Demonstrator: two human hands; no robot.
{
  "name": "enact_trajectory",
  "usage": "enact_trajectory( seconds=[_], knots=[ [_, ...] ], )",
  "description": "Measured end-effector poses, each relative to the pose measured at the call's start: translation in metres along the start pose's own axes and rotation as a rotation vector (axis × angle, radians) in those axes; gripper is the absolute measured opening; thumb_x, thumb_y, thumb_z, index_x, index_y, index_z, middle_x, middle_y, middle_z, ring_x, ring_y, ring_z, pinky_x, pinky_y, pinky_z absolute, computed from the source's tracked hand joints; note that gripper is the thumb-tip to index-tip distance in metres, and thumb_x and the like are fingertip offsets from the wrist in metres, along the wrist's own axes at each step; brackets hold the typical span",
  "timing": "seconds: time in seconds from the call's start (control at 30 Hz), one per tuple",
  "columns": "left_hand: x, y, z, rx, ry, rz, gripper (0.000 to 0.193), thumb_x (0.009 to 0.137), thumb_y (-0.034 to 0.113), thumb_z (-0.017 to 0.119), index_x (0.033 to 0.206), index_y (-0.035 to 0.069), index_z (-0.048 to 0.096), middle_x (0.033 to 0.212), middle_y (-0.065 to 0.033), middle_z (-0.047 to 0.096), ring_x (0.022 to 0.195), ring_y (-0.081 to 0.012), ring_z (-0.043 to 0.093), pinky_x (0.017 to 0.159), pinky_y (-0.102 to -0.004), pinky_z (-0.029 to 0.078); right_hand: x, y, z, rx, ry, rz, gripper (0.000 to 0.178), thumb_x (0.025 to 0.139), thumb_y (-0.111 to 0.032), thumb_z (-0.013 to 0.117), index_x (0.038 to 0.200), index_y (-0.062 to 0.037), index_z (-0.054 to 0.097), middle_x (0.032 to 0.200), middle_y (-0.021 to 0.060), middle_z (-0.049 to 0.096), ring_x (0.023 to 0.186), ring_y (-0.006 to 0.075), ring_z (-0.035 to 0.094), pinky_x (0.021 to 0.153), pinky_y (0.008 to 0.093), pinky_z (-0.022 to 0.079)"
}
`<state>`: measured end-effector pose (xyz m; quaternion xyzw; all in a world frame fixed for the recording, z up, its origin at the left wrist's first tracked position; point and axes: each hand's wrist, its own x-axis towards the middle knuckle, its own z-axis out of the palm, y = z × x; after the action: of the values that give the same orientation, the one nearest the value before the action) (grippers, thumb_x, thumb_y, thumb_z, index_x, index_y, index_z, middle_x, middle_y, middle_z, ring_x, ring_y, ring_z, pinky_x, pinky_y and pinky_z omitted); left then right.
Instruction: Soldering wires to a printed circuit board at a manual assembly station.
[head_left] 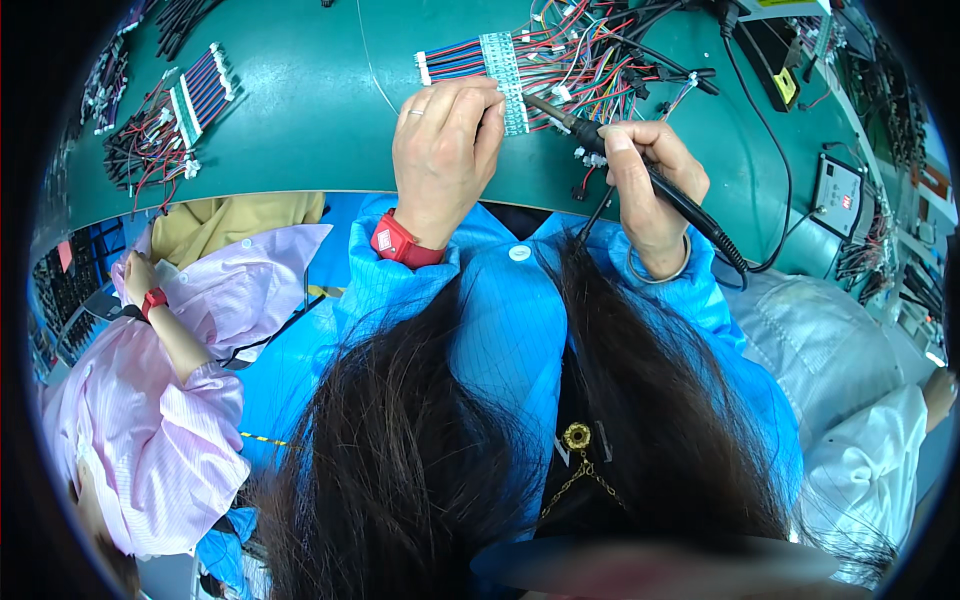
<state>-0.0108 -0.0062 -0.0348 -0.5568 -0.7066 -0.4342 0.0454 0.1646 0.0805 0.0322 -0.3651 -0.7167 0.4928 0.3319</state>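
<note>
My right hand (655, 185) grips a black soldering iron (700, 218) like a pen. Its metal tip reaches left onto a strip of green circuit boards (503, 65), which has red, black and blue wires on its left side and a tangle of coloured wires (610, 60) on its right. Beside the strip, my left hand (440, 150) has its fingers closed over the board's lower left edge. A thin solder wire (370, 62) curves down into this hand; my fingers hide where it ends.
Another wired board strip (187, 112) lies at the left of the green table (300, 130). The iron's black cord (785, 150) loops on the right, near a white box (837, 197). A person in pink stripes (150, 440) is on the left, one in white (830, 350) on the right.
</note>
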Motion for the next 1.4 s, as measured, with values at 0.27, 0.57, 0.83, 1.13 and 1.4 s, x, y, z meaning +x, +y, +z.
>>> enact_trajectory(
  seconds=[0.27,0.57,0.83,1.13,1.4],
  knots=[
    [0.0009,0.0040,-0.0019,0.024,-0.032,-0.033,0.009,0.082,0.006,0.073,0.089,0.007,0.067,0.100,-0.0052,0.071,0.091,-0.0236,0.066,0.084,-0.0370,0.049,-0.0002,-0.0052,0.0012,-0.017,-0.012,0.014,0.005,0.090,0.000,0.067,0.090,0.0055,0.068,0.070,0.0076,0.068,0.062,0.0083,0.063,0.054,0.0218,0.047],
    [0.0012,0.0013,-0.0024,-0.022,-0.031,-0.036,0.009,0.082,0.008,0.072,0.089,0.008,0.066,0.100,-0.0042,0.069,0.090,-0.0240,0.064,0.083,-0.0373,0.048,-0.0006,-0.0051,-0.0026,-0.023,0.050,-0.013,0.012,0.091,-0.006,0.065,0.091,0.0055,0.068,0.068,0.0036,0.063,0.058,0.0054,0.055,0.053,0.0198,0.040],
    [0.0008,-0.0004,-0.0027,-0.027,-0.039,-0.018,0.009,0.083,0.009,0.071,0.089,0.009,0.065,0.100,-0.0036,0.067,0.090,-0.0244,0.063,0.082,-0.0383,0.047,-0.0027,-0.0069,-0.0067,-0.037,0.009,-0.015,0.005,0.089,0.000,0.068,0.089,0.0047,0.068,0.072,0.0076,0.068,0.063,0.0087,0.064,0.056,0.0220,0.049],
    [0.0014,0.0030,-0.0048,0.003,-0.070,-0.029,0.008,0.084,0.008,0.072,0.090,0.007,0.067,0.103,-0.0055,0.070,0.094,-0.0243,0.065,0.086,-0.0375,0.047,-0.0012,-0.0045,-0.0045,-0.042,-0.001,-0.027,0.004,0.089,0.000,0.068,0.088,0.0044,0.068,0.071,0.0071,0.067,0.063,0.0092,0.064,0.056,0.0227,0.049],
    [0.0009,0.0049,-0.0032,0.006,-0.072,-0.038,0.008,0.085,0.009,0.072,0.091,0.007,0.067,0.103,-0.0049,0.069,0.095,-0.0241,0.064,0.087,-0.0379,0.047,-0.0017,0.0006,-0.0044,-0.034,0.005,-0.037,0.004,0.089,0.000,0.067,0.089,0.0043,0.068,0.069,0.0066,0.067,0.061,0.0086,0.062,0.054,0.0230,0.047]
  ],
)
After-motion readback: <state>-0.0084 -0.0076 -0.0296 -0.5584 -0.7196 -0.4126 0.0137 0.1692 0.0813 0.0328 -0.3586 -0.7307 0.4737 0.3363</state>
